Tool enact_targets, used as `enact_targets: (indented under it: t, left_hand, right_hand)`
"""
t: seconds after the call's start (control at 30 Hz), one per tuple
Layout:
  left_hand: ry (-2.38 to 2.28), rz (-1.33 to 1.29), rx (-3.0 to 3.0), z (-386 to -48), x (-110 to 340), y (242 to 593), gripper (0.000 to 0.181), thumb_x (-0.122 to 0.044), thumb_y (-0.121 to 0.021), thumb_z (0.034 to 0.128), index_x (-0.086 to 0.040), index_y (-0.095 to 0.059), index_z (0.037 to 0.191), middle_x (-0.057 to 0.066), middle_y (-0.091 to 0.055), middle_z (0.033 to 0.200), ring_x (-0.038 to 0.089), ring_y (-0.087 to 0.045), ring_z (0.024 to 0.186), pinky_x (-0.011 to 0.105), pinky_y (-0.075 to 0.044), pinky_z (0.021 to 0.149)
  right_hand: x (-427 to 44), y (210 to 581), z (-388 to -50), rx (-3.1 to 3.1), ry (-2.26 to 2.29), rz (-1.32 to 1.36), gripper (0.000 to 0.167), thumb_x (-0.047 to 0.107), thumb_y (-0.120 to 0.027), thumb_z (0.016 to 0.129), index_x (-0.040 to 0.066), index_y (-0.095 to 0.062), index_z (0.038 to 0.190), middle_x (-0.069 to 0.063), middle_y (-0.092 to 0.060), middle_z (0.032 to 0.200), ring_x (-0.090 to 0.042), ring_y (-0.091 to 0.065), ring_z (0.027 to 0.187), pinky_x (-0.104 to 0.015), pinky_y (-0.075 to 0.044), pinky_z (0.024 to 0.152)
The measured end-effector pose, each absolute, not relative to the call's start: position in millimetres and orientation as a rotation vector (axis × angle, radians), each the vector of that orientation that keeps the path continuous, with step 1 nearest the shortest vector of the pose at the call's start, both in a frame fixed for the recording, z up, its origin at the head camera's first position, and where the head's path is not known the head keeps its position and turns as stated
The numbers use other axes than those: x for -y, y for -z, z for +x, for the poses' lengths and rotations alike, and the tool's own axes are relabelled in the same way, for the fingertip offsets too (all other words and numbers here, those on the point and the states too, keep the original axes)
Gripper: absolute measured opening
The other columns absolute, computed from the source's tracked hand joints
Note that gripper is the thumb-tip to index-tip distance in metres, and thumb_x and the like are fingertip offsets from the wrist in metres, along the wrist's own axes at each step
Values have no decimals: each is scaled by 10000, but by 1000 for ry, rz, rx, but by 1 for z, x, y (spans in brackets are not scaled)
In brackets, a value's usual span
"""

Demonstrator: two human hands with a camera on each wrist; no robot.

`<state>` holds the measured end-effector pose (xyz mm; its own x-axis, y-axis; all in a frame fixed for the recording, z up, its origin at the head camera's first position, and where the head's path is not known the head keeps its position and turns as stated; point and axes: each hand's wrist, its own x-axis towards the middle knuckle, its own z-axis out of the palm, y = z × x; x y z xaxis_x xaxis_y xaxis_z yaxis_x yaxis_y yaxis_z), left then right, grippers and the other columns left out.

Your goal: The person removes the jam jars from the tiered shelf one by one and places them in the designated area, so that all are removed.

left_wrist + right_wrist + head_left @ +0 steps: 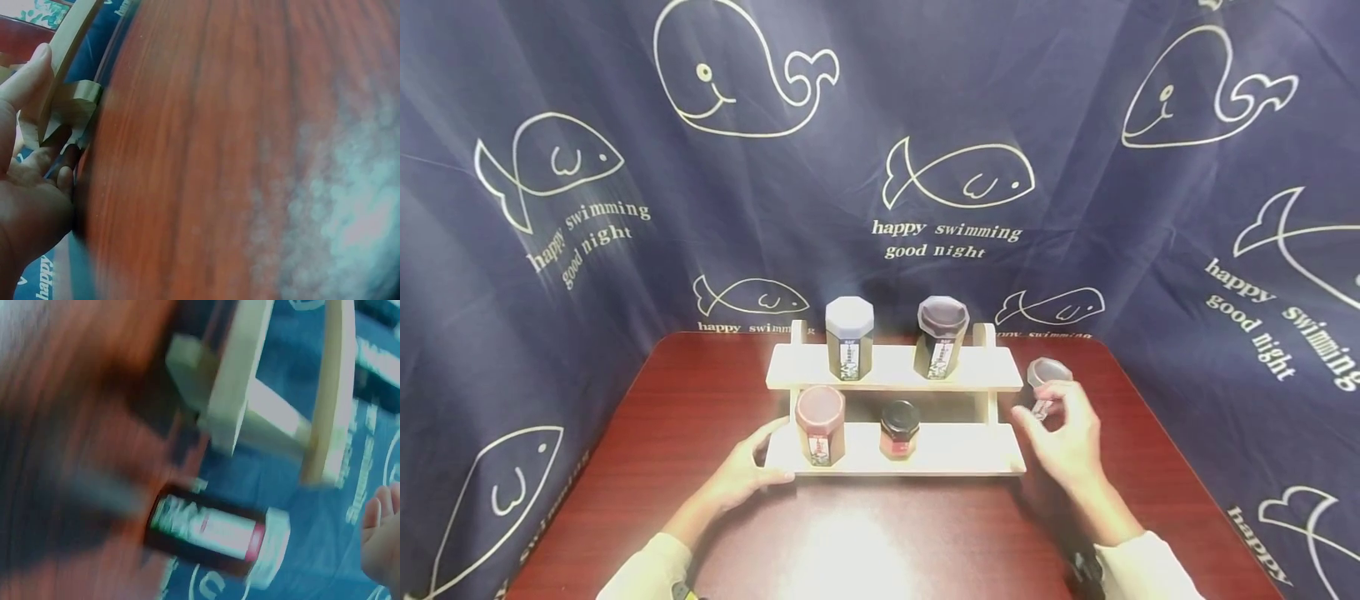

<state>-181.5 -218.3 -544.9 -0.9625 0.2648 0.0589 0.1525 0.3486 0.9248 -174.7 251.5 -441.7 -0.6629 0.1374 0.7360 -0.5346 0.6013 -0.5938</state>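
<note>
A two-tier wooden rack [955,446] stands on the table. My left hand [741,475] grips the left end of its lower shelf, with the thumb in front and the fingers behind; the left wrist view shows the thumb and fingers about the wooden board [65,47]. To the right of the rack stands a jar with a pale grey lid [1048,372] and a white label, also seen as a dark jar [206,528] in the right wrist view. My right hand [1070,433] is close by with loosely bent fingers, apart from the jar in the right wrist view.
On the upper shelf are a white-lidded jar [850,337] and a dark-lidded jar [942,337]. The lower shelf bears a pink-lidded jar [821,425] and a small black-lidded jar [899,429]. A blue fish-print curtain [850,192] surrounds the reddish-brown table [722,375].
</note>
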Motion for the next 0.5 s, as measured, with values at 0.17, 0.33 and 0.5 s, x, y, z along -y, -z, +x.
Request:
enact_targets:
  t: [0.17,0.33,0.5]
  left_hand:
    - [-1705,356,-2470,-181,219,546,910,-132,-878,743,-66,-413,1523,195,-507,1459,282,-521,1194,292,-468,909]
    - [-1724,349,-2445,-180,219,545,912,-115,-867,752,-46,-392,1528,228,-495,1458,269,-550,1144,275,-478,883]
    - [-1720,371,-2457,-181,218,543,902,-128,-877,748,-64,-417,1521,201,-521,1442,276,-528,1173,295,-474,893]
  right_hand:
    - [-225,465,-177,2177,-1053,544,412,-24,-892,642,-16,-639,967,-86,-670,996,-229,-594,781,-265,-481,707]
    - [-189,479,-176,2338,-1153,638,415,24,-907,665,-3,-649,990,-110,-675,998,-263,-652,864,-402,-539,723]
    - [-166,490,-176,2481,-1274,564,541,110,-924,692,-37,-633,1124,-151,-676,1017,-313,-677,950,-472,-547,829]
